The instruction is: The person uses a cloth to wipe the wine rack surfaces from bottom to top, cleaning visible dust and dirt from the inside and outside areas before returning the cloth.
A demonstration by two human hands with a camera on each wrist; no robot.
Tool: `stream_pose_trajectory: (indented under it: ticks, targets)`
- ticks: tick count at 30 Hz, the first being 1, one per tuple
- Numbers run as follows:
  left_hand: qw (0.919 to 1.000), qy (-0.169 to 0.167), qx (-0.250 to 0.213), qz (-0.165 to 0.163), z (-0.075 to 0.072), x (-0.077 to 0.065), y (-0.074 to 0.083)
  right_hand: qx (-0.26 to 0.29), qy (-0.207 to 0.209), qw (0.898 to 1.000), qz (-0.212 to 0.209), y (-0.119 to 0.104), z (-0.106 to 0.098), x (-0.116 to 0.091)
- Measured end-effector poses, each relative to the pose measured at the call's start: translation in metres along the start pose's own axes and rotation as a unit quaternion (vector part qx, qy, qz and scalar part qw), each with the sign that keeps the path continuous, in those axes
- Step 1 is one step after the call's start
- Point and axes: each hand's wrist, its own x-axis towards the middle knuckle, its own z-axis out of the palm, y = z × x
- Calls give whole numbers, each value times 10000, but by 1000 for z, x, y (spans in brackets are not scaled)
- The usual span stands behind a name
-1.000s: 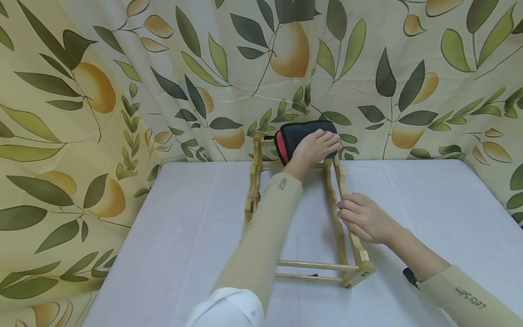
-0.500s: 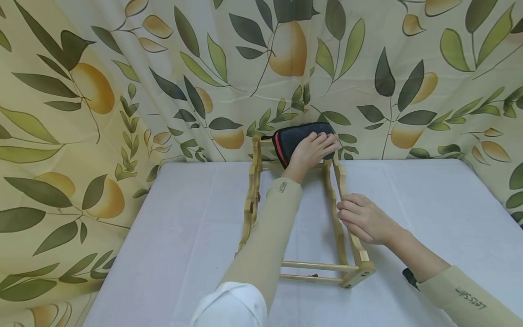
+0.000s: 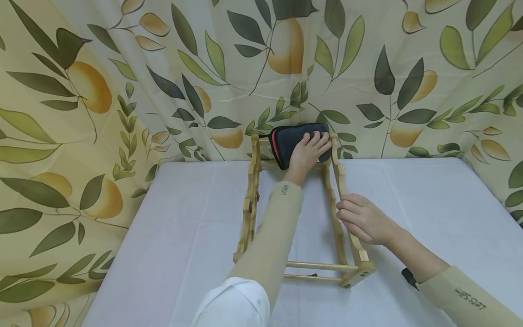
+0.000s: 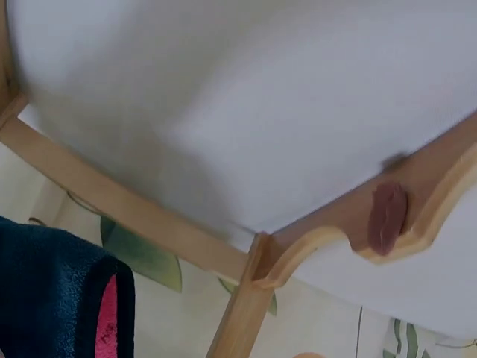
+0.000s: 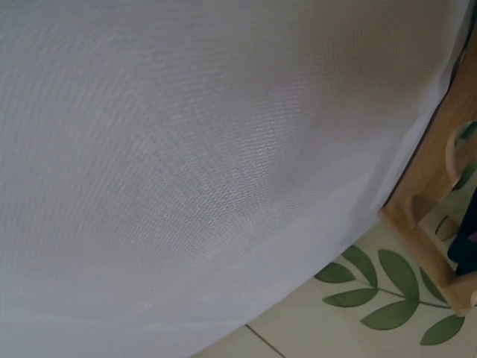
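A dark navy pouch point(image 3: 286, 143) with black edging and a pink-red strip lies tilted across the far end of a light wooden rack point(image 3: 246, 218). My left hand point(image 3: 305, 154) holds the pouch from above, fingers spread over its right half; the thumb is hidden. In the left wrist view, the pouch point(image 4: 52, 291) shows its soft blue surface and pink inside, near a crossbar of the rack point(image 4: 134, 190). With fingers curled over the rack's right side rail, my right hand point(image 3: 365, 219) grips it. The right wrist view catches only a corner of the rack point(image 5: 425, 253).
The rack stands on a white-covered table point(image 3: 184, 236), its long side rails running away from me. Behind the table hangs a curtain point(image 3: 163, 91) printed with leaves and yellow fruit, close to the far end of the rack.
The pouch has shifted slightly left and its pink-red strip looks narrower. My left hand has moved left along with it. The right hand stays on the rail.
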Motion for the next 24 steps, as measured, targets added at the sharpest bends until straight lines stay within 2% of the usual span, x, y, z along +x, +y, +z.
stream_pose_trajectory:
  ticks: [6, 13, 20, 24]
  targets:
    - [9995, 251, -12, -180, 4, 0, 4, 80, 37, 10000, 40, -1, 0, 2]
    - [9992, 342, -159, -122, 5, 2, 3, 113, 104, 9999, 74, -1, 0, 3]
    - [9965, 795, -224, -109, 7, 1, 5, 89, 232, 9997, 88, 0, 2, 2]
    - [9968, 760, -244, -4, 9, -1, 4, 44, 252, 9996, 113, -1, 3, 1]
